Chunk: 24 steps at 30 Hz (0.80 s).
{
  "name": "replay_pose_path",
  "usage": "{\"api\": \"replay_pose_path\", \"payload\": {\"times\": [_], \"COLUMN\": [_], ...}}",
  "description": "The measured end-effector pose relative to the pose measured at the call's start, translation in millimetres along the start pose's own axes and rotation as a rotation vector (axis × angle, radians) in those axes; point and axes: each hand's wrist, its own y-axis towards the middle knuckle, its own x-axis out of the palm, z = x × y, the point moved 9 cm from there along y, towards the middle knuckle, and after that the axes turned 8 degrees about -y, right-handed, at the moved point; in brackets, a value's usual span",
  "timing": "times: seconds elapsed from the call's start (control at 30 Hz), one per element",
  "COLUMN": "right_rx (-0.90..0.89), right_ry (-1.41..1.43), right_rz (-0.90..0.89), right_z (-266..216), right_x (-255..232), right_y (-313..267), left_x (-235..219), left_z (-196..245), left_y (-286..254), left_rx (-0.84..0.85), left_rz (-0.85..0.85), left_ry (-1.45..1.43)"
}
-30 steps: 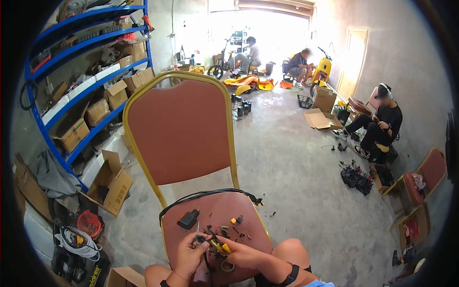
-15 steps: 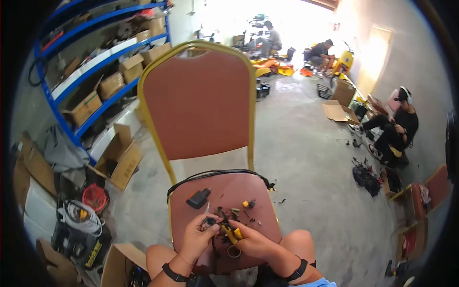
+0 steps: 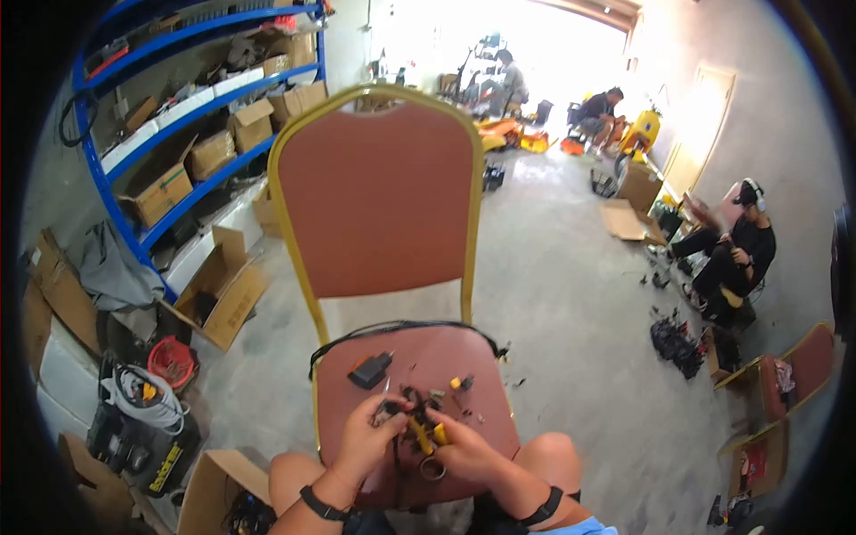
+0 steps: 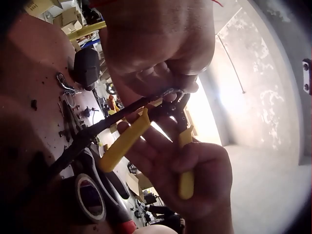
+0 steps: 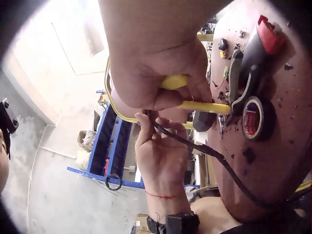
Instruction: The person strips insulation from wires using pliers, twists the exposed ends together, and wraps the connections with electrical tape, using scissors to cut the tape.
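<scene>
In the head view my left hand (image 3: 367, 437) and right hand (image 3: 468, 450) meet low over the seat of a red chair (image 3: 343, 357). A black cable (image 4: 83, 139) runs up to the left hand, which pinches it near its end. The right hand grips a wire stripper with yellow handles (image 4: 127, 141) and a black head (image 4: 168, 109). Its handles stand spread apart. The stripper's head is right at the cable end, close to the left fingertips. In the right wrist view the right hand hides that head, while the cable (image 5: 209, 150) trails back across the seat.
On the seat lie a roll of black tape (image 5: 267, 119), a black and grey tool with a red end (image 5: 268, 34), a black block (image 3: 370, 370), a yellow connector (image 3: 456, 383) and scraps. Coiled cable (image 3: 401, 325) crosses the seat's back. Cardboard boxes (image 3: 234, 299) stand left; people sit beyond.
The head view has shifted, so the chair and hands now appear a little further right than a second ago. Both hands keep their hold on the cable and the wire stripper.
</scene>
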Motion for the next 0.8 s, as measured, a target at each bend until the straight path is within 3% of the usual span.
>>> {"api": "replay_pose_path", "payload": {"times": [0.23,0.33,0.37,0.47,0.6,0.8], "right_rx": [0.076,0.057,-0.03,0.045,-0.158,-0.235], "right_ry": [-0.181,-0.238,-0.273,-0.219,-0.165,-0.164], "right_rz": [0.002,-0.033,0.007,-0.039,-0.039,0.061], "right_z": [-41,-37,-35,-29,-37,-49], "right_x": [-6,-5,-7,-6,-1,-3], "right_y": [-12,-10,-8,-7,-6,-10], "left_x": [0,0,-2,-2,-1,-2], "left_z": [-1,3,-1,-3,1,4], "left_y": [-6,1,1,-1,-5,-4], "left_rx": [0.004,0.012,0.023,0.031,0.049,0.053], "left_rz": [0.02,0.029,0.025,0.015,0.017,0.021], "left_ry": [-0.082,-0.047,-0.059,-0.102,-0.168,-0.223]}}
